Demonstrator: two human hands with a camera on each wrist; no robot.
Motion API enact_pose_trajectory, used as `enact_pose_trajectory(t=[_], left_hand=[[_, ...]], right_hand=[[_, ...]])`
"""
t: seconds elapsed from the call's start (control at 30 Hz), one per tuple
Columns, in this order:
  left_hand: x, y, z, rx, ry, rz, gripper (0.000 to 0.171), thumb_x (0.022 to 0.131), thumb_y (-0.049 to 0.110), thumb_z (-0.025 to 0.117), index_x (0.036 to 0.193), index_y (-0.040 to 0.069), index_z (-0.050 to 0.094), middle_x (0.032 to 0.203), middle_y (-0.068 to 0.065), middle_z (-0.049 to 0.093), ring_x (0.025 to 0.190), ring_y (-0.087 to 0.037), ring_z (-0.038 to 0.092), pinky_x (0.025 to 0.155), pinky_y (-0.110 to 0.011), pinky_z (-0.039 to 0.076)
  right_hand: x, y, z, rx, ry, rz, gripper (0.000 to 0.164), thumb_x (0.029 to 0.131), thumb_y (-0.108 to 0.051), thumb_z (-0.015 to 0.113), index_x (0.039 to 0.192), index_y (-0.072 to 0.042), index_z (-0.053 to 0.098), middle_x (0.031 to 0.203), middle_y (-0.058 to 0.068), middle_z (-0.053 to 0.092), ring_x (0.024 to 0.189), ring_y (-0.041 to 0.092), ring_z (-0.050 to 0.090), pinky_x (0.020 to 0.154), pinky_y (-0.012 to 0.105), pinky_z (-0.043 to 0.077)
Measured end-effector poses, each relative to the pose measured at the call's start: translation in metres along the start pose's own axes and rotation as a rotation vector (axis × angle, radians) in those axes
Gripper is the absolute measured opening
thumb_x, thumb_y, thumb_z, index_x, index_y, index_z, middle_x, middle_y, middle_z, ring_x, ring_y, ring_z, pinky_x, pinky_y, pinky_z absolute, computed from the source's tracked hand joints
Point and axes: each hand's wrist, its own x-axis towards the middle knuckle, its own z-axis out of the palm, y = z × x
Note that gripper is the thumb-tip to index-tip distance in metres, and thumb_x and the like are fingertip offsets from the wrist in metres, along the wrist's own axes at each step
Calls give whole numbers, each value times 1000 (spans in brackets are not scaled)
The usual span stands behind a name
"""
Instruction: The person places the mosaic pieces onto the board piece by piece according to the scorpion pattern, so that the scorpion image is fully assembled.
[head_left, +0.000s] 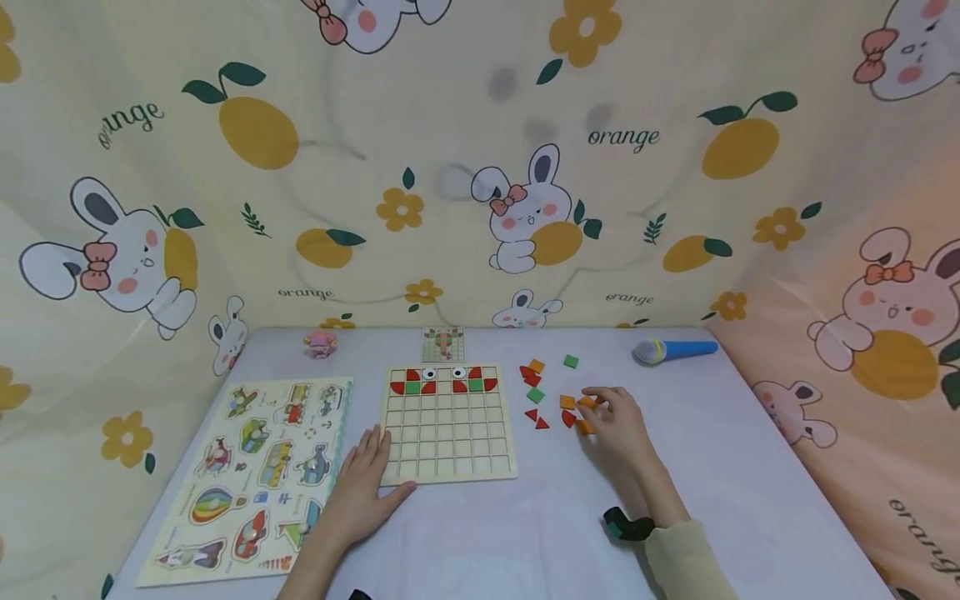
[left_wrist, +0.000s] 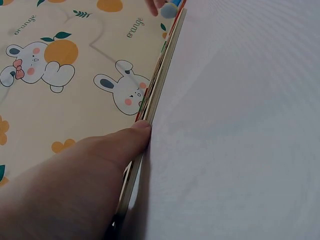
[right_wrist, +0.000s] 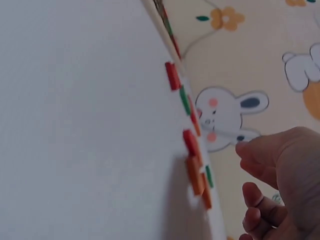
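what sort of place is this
Probably a child's play table, perhaps at home: behind it is a cloth printed with rabbits and oranges, and on it lie a picture board and a grid board with colored pieces.

Nr R fingers (head_left: 604,395): 4 loose orange sqs (head_left: 567,402), 2 loose green sqs (head_left: 535,395), approx. 5 loose red pcs (head_left: 568,419), some bunched. Beyond, to their right: 1 toy mic (head_left: 678,350). Under L fingers (head_left: 371,444): 1 grid board (head_left: 453,446) w/ 2 eye discs (head_left: 429,373), 2 inset green tiles (head_left: 413,387). Left of them: 1 picture board (head_left: 251,492). Beyond them: 1 pattern card (head_left: 444,344), 1 sm. pink toy (head_left: 321,344).
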Motion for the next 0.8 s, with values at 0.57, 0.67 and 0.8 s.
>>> enact_pose_trajectory(t=[0.57,0.67,0.8], left_hand=[[-2,1,-1,2,0,-8,99,99,57,67,164,-6,26,174,-25,16,163,-44,10,131,-61,13],[-2,0,0,12,7,-7,99,99,57,66,164,-6,27,174,-26,17,163,-44,11,131,-62,14],[-1,0,1,12,8,3,99,99,58,66,164,-6,27,174,-25,17,163,-44,11,131,-61,13]], right_hand=[[-8,36,9,33,-39,56,36,102,-25,71,133,-8,71,124,16,63,111,30,56,96,45,51],[-7,38,11,7,-34,32,35,100,-25,73,131,-8,73,121,16,64,108,29,56,93,43,51],[-9,39,10,-9,-24,26,35,99,-25,75,131,-9,73,119,16,63,107,29,56,92,43,51]])
